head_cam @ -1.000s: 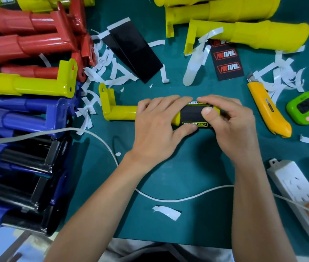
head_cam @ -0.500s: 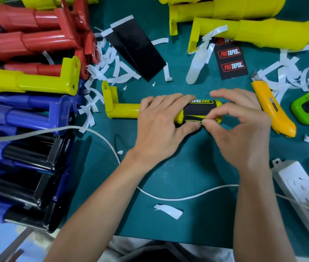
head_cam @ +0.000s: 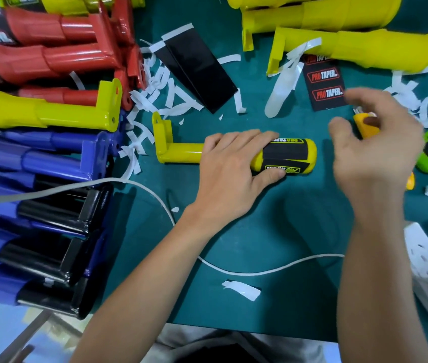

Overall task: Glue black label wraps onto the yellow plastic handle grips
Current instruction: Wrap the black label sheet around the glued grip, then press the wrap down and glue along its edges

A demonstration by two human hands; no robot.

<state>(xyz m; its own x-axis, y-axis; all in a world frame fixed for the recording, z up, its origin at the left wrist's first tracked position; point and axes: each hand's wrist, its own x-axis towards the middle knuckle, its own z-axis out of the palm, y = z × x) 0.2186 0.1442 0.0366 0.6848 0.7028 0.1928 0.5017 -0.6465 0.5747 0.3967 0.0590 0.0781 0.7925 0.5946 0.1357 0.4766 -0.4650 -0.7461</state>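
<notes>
Yellow handle grip [head_cam: 181, 153] lies flat, black label wrap [head_cam: 286, 154] around its end.

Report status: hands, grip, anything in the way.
Left hand grips yellow handle grip. Right hand open, blurred, over utility knife. Black label wrap on grip. Paper scraps nearby, none blocking.

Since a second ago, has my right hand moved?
Yes. The right hand left the yellow plastic handle grip, moving right, now over the orange plastic utility knife.

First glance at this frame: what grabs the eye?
Centre: the left hand grips a yellow handle with a black wrap round its right end. The right hand, blurred, hovers open to its right, over a knife. Red handles and blue handles pile up at left.
</notes>
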